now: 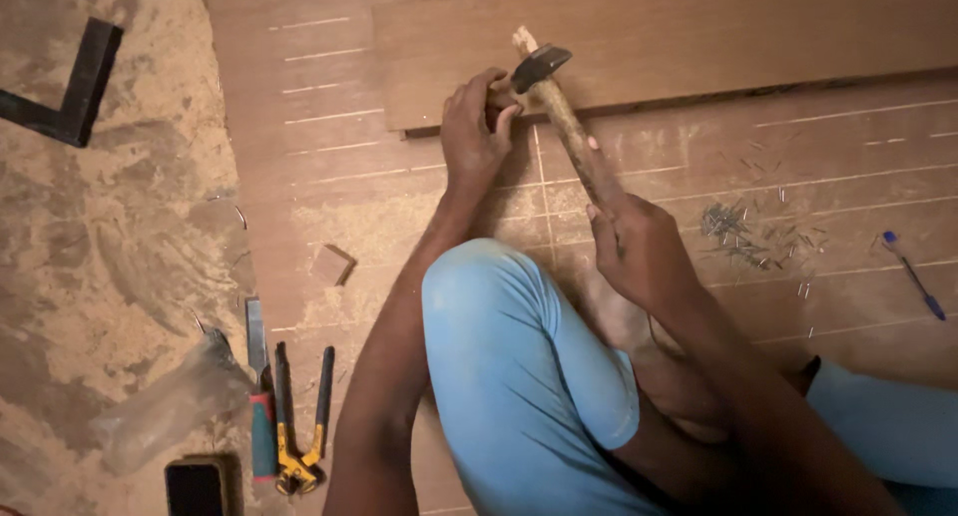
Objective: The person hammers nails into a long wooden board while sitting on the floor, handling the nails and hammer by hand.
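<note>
My right hand (637,245) grips the wooden handle of a hammer (559,107), whose dark metal head is raised over the lower edge of a brown board (699,37). My left hand (477,127) rests on that board edge right beside the hammer head, fingers pinched together as if on a small nail; the nail itself is too small to see. The board lies on a larger brown panel (299,157) marked with white lines. My knee in light blue trousers (509,356) is bent in front.
A pile of small nails (733,232) lies to the right, with a blue pen (913,276) beyond. On the left lie a small wood block (331,264), a chisel (259,396), yellow-handled pliers (299,426), a clear plastic bottle (165,411), a phone (195,486), a metal square (70,97).
</note>
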